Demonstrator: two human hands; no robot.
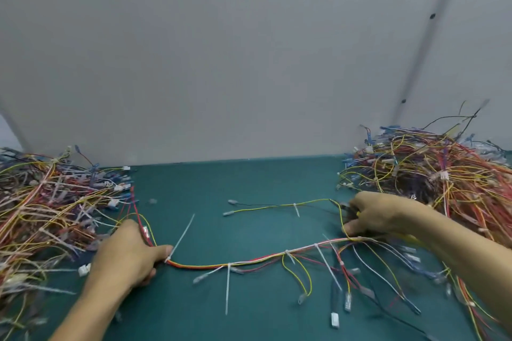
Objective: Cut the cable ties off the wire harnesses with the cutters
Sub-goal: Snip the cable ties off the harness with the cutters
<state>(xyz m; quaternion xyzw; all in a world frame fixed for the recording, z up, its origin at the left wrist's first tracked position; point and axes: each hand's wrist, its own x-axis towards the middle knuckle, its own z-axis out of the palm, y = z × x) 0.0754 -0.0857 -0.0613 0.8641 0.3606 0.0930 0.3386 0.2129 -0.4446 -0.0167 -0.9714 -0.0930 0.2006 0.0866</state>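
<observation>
Plainly, the head view shows one wire harness (pixel 249 261) stretched across the green tabletop (pixel 249 183), between a left pile (pixel 41 216) and a right pile (pixel 443 174) of tangled harnesses. The left hand (pixel 130 255) grips the harness's left end, its fingers (pixel 148 275) curled round the bundle just beside a white cable tie (pixel 180 235) whose tail points up and away.

The right hand (pixel 379 216) sits at the other end, curled round something dark with a yellow spot. I take this for the cutters (pixel 346 206), though blur hides the blades. Its thumb touches a yellow wire there.

More cable ties (pixel 228 285) ring the bundle along its length, so the cutting seems hardly begun on this harness.

To do it well:
- Keep the bundle taut.
- Bring the tips to one tie at a time.
- Slip one blade under the strap only, near its head and away from the insulation.
- Cut clear of the left hand.
</observation>
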